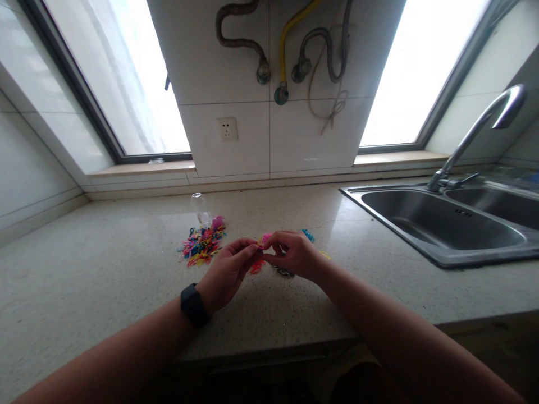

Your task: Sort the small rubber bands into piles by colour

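The speckled table (126, 303) runs below a tiled wall, a steel sink (438, 219) at its right. The left hand (225, 272) and right hand (295, 253) meet, fingers pinching a small pink piece (261, 246) between them, above small coloured heaps. A mixed multicoloured pile (202, 244) lies left of them, beside a clear container (200, 207).

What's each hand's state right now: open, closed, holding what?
Left hand: closed, fingertips pinching a small, thin pink piece.
Right hand: closed, fingertips at the same piece; material can't be told.
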Demonstrator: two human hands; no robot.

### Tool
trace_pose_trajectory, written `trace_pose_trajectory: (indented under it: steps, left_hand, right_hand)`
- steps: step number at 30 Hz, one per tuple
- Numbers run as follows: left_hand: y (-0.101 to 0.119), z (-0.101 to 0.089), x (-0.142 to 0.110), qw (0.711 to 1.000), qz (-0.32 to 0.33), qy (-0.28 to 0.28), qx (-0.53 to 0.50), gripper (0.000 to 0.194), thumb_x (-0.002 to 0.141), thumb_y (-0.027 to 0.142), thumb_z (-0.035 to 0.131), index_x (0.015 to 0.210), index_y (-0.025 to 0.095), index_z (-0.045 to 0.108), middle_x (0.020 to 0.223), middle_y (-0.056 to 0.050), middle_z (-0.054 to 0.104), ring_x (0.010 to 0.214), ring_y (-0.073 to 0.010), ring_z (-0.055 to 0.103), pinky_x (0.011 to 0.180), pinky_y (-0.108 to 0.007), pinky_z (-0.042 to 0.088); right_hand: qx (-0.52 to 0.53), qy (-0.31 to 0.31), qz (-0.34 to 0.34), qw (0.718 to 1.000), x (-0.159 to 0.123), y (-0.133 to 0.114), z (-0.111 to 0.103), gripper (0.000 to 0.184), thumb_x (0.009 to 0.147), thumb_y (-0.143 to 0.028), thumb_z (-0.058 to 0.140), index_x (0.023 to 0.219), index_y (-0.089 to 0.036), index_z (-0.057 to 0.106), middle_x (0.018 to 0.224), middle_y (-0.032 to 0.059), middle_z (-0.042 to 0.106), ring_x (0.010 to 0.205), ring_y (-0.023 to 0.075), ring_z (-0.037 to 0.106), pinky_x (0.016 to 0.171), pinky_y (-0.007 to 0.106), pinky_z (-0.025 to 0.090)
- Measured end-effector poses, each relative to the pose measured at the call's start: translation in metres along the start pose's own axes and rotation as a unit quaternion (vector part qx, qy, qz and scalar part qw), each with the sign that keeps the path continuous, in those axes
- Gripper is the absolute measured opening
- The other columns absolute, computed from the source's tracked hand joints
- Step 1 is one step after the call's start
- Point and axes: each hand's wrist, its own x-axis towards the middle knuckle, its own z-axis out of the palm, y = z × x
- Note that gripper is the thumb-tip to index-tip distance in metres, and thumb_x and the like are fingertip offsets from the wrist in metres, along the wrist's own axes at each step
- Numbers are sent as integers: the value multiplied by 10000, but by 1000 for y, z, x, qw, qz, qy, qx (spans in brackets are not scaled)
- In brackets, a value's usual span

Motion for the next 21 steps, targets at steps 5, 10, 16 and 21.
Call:
trace_pose_trajectory:
  steps: [5, 10, 16, 21]
  left_hand:
    - [1, 1, -1, 1000, -6, -1, -11, 193, 748, 224, 817, 893, 137, 724, 920, -51, 732, 855, -114, 683, 824, -198, 543]
    - [1, 0, 0, 1000, 1, 1, -17, 176, 765, 199, 804, 901, 132, 715, 903, -45, 732, 842, -109, 687, 823, -193, 547]
    - [2, -1, 0, 999, 15, 27, -18, 188, 746, 187, 815, 883, 131, 700, 855, -35, 729, 786, -102, 690, 786, -184, 555]
    - [4, -1, 0, 999, 19, 41, -21, 199, 742, 193, 817, 887, 132, 695, 866, -45, 735, 802, -108, 695, 801, -190, 559]
  right_hand:
    - [-37, 5, -20, 999, 0, -2, -1, 116, 806, -288, 731, 864, -193, 699, 650, -38, 578, 551, 76, 470, 584, 211, 369]
    - [-58, 4, -29, 998, 0, -2, -3, 73, 793, -236, 710, 845, -192, 685, 645, -45, 580, 549, 69, 480, 580, 199, 364]
    - [-66, -11, -32, 997, 0, -4, -9, 51, 781, -190, 682, 825, -190, 658, 653, -48, 577, 555, 64, 474, 582, 195, 360]
    - [-78, 10, -6, 997, -1, -4, -20, 47, 814, -235, 662, 833, -192, 657, 652, -43, 579, 548, 66, 457, 583, 209, 364]
